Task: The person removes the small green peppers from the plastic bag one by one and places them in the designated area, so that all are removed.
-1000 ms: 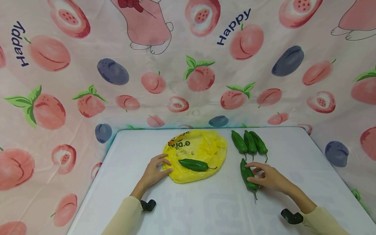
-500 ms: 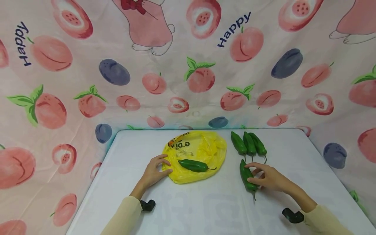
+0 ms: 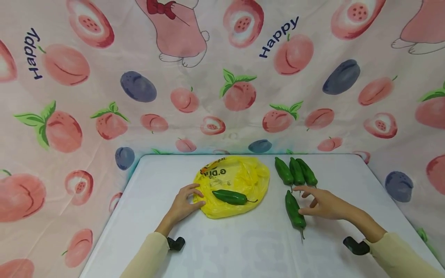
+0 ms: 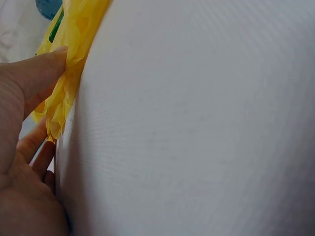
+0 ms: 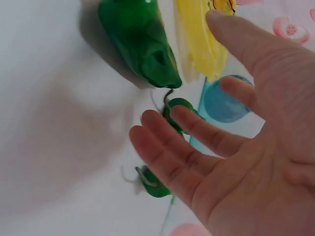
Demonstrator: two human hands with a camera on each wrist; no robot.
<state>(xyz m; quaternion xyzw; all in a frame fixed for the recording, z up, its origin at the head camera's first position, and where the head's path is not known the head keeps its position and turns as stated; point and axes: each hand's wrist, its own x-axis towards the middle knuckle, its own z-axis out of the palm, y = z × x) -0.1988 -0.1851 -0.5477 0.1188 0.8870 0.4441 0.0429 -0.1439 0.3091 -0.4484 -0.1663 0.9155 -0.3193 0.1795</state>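
A yellow plastic bag [image 3: 253, 173] lies flat on the white table, with a green chili pepper [image 3: 230, 197] on top of it. My left hand [image 3: 184, 201] rests at the bag's left edge, thumb and fingertips touching the plastic. In the left wrist view, the thumb lies against the crumpled bag [image 4: 78, 49]. Right of the bag, another pepper [image 3: 294, 210] lies lengthwise on the table, its stem toward me. My right hand [image 3: 326, 204] hovers beside it with fingers spread and nothing held. The right wrist view shows this pepper [image 5: 140, 44] apart from the fingers.
Behind the right hand, several peppers [image 3: 296, 172] lie side by side with stems toward me. The white table [image 3: 226, 251] ends against a fruit-printed cloth [image 3: 208, 92] hanging behind and at both sides.
My right hand has let go of the single pepper and shifted slightly up and right, its fingers opening. The pepper stays on the table. My left hand has kept its place on the bag.
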